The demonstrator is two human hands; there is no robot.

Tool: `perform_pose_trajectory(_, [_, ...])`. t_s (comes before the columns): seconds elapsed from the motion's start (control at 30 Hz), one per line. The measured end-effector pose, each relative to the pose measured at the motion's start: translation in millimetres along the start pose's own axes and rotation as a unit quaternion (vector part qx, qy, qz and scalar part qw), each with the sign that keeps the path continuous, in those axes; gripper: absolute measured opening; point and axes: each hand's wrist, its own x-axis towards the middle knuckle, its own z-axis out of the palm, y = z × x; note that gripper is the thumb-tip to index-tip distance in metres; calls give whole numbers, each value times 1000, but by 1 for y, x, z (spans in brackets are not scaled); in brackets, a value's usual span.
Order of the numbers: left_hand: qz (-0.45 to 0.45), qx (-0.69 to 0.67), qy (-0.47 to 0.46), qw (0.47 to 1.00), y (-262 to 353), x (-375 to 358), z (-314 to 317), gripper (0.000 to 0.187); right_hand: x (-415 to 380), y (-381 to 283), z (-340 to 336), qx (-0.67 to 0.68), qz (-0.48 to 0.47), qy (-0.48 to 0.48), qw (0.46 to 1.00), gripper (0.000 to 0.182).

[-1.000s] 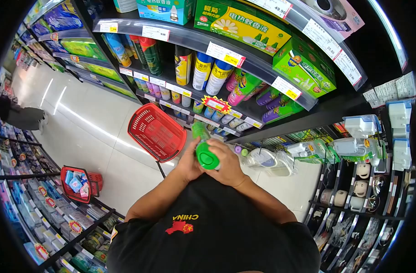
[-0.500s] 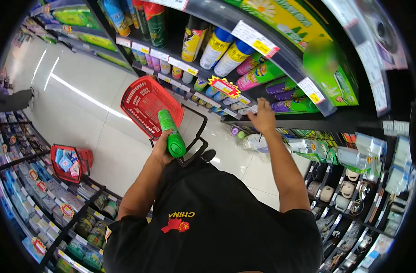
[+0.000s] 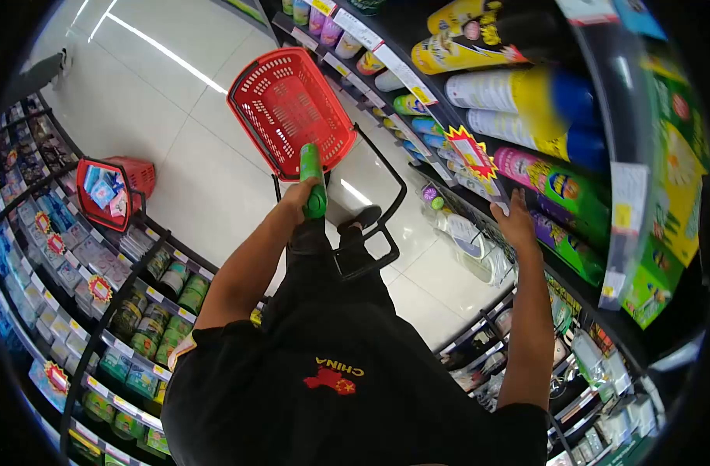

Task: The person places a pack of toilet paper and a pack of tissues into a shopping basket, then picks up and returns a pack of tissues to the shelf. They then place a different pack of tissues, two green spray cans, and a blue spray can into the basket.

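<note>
My left hand [image 3: 300, 199] is wrapped round a green aerosol can [image 3: 311, 167], which points away from me and overlaps the near rim of a red shopping basket [image 3: 296, 113]. The basket, with black handles [image 3: 391, 172], sits on the floor in front of my legs. At the shelf edge on the right, my right hand [image 3: 518, 223] has its fingers stretched out and apart, with no can in its grasp. Beside those fingertips are a purple-and-green spray can [image 3: 568, 250] and a pink-and-green spray can [image 3: 553, 177]. A red-and-yellow starburst price sign [image 3: 471, 153] hangs just above the hand.
White-and-blue [image 3: 487, 92] and yellow-and-black spray cans [image 3: 467, 50] line the shelf. Another red basket [image 3: 141, 179] holding packets stands at the left, by shelves of jars [image 3: 168, 276]. Clear plastic-wrapped goods [image 3: 471, 241] lie low at the right. A person's leg [image 3: 40, 78] shows far left.
The green can has swung to point more straight ahead over the basket's near rim. My right hand has come closer to the shelf edge. The whole view has shifted and turned.
</note>
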Motion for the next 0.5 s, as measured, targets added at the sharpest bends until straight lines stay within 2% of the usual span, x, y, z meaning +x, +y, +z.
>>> perform_pose_trajectory(0.13, [30, 152, 114, 981, 24, 66, -7, 40, -1, 0, -1, 11, -19, -12, 1000, 87])
perform_pose_trajectory(0.23, [55, 213, 118, 968, 41, 100, -8, 67, 2, 0, -8, 8, -25, -50, 998, 86])
perform_pose_trajectory(0.37, [65, 326, 153, 931, 24, 217, -40, 75, 5, 11, -7, -17, -36, -74, 996, 82])
perform_pose_trajectory(0.5, [35, 377, 160, 912, 32, 262, -43, 84, 6, 2, -14, 17, 16, -122, 992, 82])
